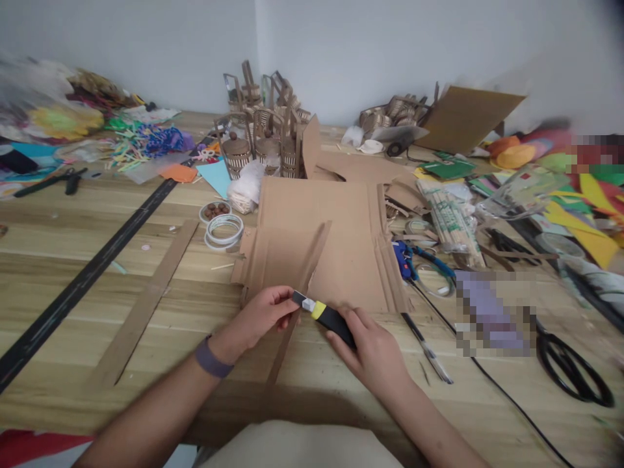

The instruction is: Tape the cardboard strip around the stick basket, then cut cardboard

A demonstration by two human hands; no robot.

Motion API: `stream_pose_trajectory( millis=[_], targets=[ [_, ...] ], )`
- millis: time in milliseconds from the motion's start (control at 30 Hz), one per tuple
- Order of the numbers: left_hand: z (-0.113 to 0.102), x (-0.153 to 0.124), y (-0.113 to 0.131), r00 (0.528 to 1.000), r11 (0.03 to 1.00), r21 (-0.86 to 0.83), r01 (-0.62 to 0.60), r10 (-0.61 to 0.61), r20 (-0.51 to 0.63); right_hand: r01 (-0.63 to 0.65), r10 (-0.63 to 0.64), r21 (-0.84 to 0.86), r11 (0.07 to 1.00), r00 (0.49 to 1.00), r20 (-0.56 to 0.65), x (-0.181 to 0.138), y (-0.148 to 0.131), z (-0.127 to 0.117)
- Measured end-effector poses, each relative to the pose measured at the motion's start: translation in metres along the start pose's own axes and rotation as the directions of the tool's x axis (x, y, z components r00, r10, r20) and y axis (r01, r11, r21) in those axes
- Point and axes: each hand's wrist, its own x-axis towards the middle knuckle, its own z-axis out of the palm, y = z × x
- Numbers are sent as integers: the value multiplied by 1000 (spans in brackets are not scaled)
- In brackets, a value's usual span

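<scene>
My right hand (pixel 370 344) is wrapped round a utility knife (pixel 334 324) with a black and yellow body. Its dark blade points up and left, right at the fingertips of my left hand (pixel 266 315). Those fingers are pinched together on a narrow cardboard strip (pixel 316 255), which slants from the near side of the table up over the cardboard sheet (pixel 348 227). Whether the blade touches the strip or my fingertips I cannot tell. The large brown sheet lies flat in front of me, creased along its left and right sides.
Left lie a loose cardboard strip (pixel 151 305), a long black strip (pixel 104 260) and tape rolls (pixel 223 231). Small wooden baskets (pixel 237 153) stand behind the sheet. Right are a blue glue gun (pixel 403 259) with its cable, wrapped sticks (pixel 451 221) and black-handled scissors (pixel 575 367).
</scene>
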Motion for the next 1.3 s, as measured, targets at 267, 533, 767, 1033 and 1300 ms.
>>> stream_pose_trajectory(
  millis=[267, 533, 767, 1033, 1300],
  targets=[
    [0, -1, 1, 1000, 1000, -6, -3, 3, 25, 38, -38, -68, 997, 999, 1, -2, 13, 1],
    [0, -3, 3, 998, 998, -40, 46, -45, 34, 29, -29, -63, 998, 1000, 5, -2, 19, -2],
    [2, -3, 3, 1000, 1000, 10, -13, 13, 26, 3, -3, -35, 999, 1000, 5, -2, 14, 0],
    [3, -1, 0, 998, 997, 55, -58, 56, 39, -27, 27, 2, 1000, 999, 26, -1, 10, 0],
    [5, -1, -2, 996, 993, 75, -93, 92, 22, -9, 9, -55, 998, 1000, -5, 0, 7, 0]
  ],
)
